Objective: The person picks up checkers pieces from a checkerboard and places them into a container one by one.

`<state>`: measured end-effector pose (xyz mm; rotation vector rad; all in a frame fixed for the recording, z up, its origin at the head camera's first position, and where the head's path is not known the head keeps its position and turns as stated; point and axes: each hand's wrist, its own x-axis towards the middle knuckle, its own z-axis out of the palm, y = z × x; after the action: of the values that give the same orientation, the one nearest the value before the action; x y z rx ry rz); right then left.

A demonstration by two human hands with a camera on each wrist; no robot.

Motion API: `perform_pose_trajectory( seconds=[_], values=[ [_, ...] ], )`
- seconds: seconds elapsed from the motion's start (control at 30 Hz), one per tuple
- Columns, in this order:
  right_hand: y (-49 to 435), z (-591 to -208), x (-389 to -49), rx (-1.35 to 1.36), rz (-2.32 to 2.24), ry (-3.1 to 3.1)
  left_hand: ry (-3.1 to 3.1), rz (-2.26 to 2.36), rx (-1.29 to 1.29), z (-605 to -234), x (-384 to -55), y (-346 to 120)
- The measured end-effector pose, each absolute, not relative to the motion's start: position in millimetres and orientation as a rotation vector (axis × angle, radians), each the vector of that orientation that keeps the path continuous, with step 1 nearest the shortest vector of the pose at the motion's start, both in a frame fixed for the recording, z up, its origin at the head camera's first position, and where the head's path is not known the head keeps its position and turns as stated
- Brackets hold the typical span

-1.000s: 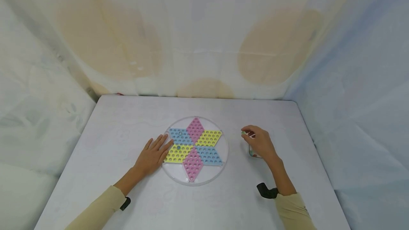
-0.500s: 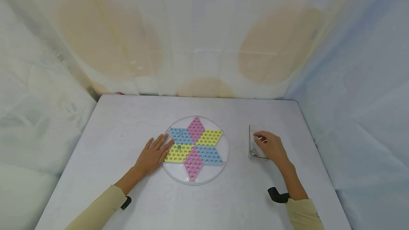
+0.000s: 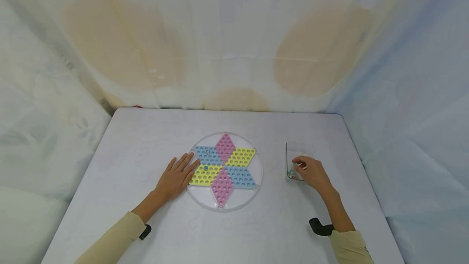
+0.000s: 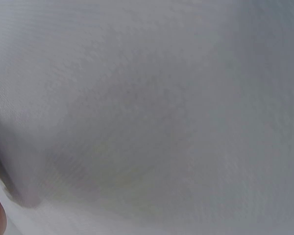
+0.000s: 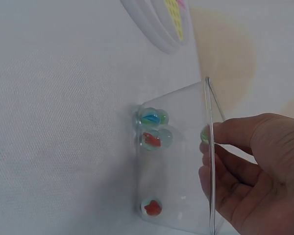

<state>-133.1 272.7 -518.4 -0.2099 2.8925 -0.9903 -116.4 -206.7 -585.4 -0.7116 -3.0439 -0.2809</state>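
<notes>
L hand [image 3: 174, 179] flat, fingers spread on board's [image 3: 222, 186] left rim, prob. steadying it mid-counter [image 3: 234, 235]. R hand [image 3: 314, 174] pinches green marble [image 5: 205, 134] inside clear box [image 5: 179, 171] twd counter's R edge; walls likely corral loose marbles [image 5: 151, 208]. Board's dimples seat two marbles [image 3: 206, 168].

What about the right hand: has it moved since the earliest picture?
Yes. Judged against the star-patterned board in the head view, the right hand has moved rightward, away from it, and slightly down the picture.
</notes>
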Motion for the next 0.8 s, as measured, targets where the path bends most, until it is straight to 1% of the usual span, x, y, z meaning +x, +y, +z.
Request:
perform_pose_trajectory(
  seconds=[0.8],
  values=[
    [266, -533, -142, -0.156, -0.967, 2.806, -3.025, -0.242, -0.741, -585, -117, -207]
  ],
)
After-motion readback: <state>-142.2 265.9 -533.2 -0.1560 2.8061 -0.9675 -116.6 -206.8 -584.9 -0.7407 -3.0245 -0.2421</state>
